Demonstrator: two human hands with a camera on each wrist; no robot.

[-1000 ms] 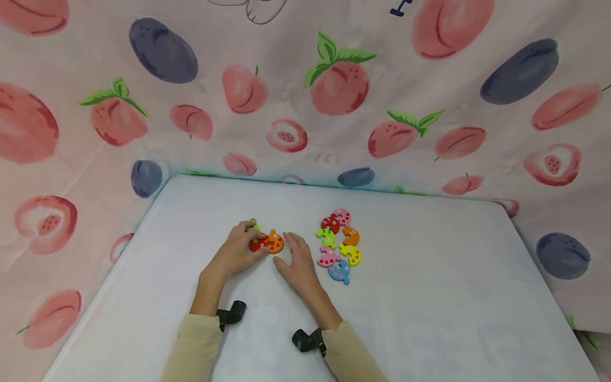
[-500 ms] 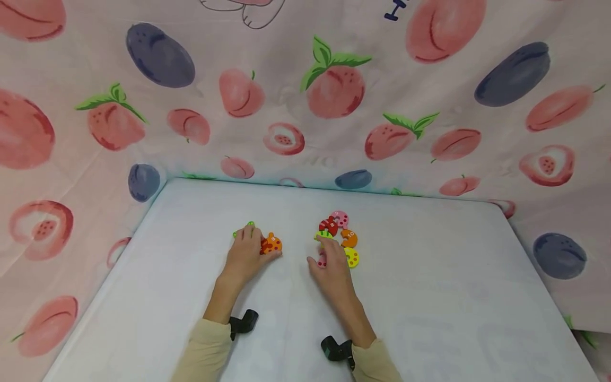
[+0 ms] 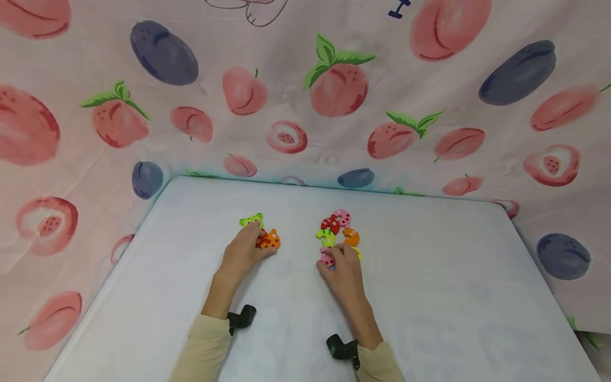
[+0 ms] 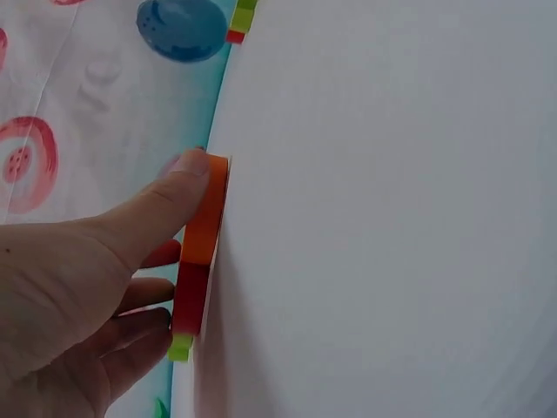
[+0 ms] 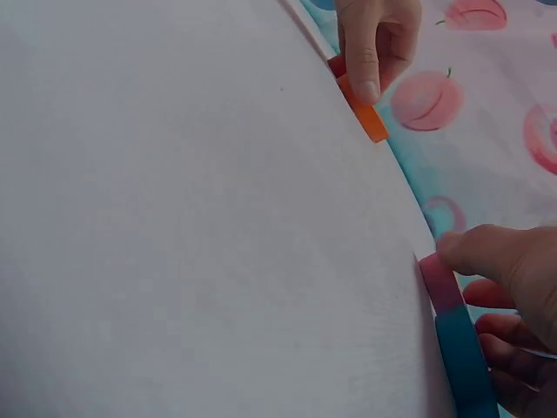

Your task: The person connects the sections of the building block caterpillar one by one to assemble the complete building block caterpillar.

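Observation:
On the left of the white table, my left hand [image 3: 242, 250] holds a small cluster of animal puzzle pieces. A green animal piece [image 3: 251, 218] is at the far end, a red piece [image 3: 260, 242] sits partly under my fingers, and a spotted orange piece [image 3: 272, 240] lies at the right. In the left wrist view the thumb presses the orange piece's edge [image 4: 207, 209]. My right hand [image 3: 347, 273] reaches over the second cluster, thumb and fingers pinching a spotted pink piece [image 3: 326, 259]. A blue piece [image 5: 466, 361] adjoins it, mostly hidden in the head view.
Curving beyond my right hand are a green piece [image 3: 326, 237], a red piece [image 3: 330, 224], another pink piece [image 3: 342, 217], another orange piece [image 3: 352, 237] and a mostly covered yellow piece [image 3: 359, 254]. A fruit-patterned cloth [image 3: 286, 106] hangs behind the table [image 3: 453, 276].
My right hand has moved right, from beside the left cluster to the pink piece in the right cluster. My left hand has shifted slightly, and the green piece's head now shows more.

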